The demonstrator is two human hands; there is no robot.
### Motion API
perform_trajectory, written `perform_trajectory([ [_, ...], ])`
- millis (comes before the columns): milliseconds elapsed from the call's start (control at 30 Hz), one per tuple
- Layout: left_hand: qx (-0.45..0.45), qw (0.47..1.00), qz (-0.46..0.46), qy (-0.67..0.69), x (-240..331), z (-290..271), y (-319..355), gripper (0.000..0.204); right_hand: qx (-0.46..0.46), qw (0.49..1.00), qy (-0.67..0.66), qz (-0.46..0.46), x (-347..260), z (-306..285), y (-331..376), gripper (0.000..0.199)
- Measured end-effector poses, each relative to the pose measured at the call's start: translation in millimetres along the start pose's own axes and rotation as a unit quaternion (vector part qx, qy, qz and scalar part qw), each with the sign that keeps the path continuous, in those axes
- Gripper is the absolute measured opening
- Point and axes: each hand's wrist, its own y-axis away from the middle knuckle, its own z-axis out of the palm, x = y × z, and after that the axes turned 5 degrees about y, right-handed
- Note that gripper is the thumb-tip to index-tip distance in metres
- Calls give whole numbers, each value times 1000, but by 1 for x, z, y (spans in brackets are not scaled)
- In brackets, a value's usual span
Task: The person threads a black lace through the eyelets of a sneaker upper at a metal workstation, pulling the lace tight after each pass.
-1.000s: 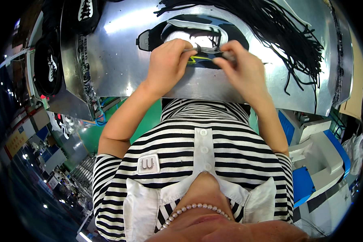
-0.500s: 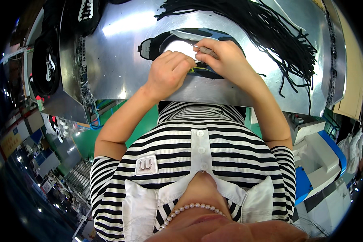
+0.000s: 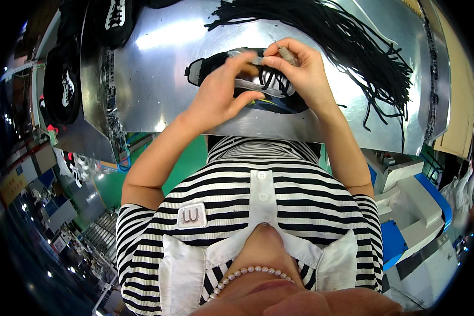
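On the metal table lies a black shoe upper with grey-blue and yellow details, its heel end to the left. Black lace crosses the pale tongue area on its right half. My right hand grips a small hook tool with a tan wrapped handle and a thin metal tip, above the upper's far side. Over the opening, my left hand has its thumb stretched away from the other fingers. Those fingers are smeared by motion near the far edge, and they hide part of the upper.
A large bundle of black laces spreads over the far right of the metal table. Black shoes with white laces, one shoe among them, stand at the far left. A white and blue machine is at my right.
My hands have drawn apart; the left has opened and the right has lifted slightly away with the hook tool. Black lacing on the upper, earlier hidden by my hands, now shows.
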Motion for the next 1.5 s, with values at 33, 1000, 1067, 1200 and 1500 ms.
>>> perform_trajectory([
  [33, 5, 997, -78, 23, 6, -2, -1, 57, -8, 1000, -2, 7, 0, 2, -1, 11],
  [1000, 123, 987, -83, -59, 8, 19, -1, 24, -17, 922, 375, -97, -16, 11, 13, 20],
  [1067, 95, 989, 13, -115, 13, 21, -2, 25, -22, 898, 425, -108, -17, 19, 10, 22],
  [1200, 117, 991, -31, -56, -3, 24, -2, 33, -33, 871, 468, -143, -14, 21, 7, 18],
  [1500, 142, 954, -202, 172, -2, 20, -19, 27, 132, 923, 350, -90, -1, -28, 28, 14],
])
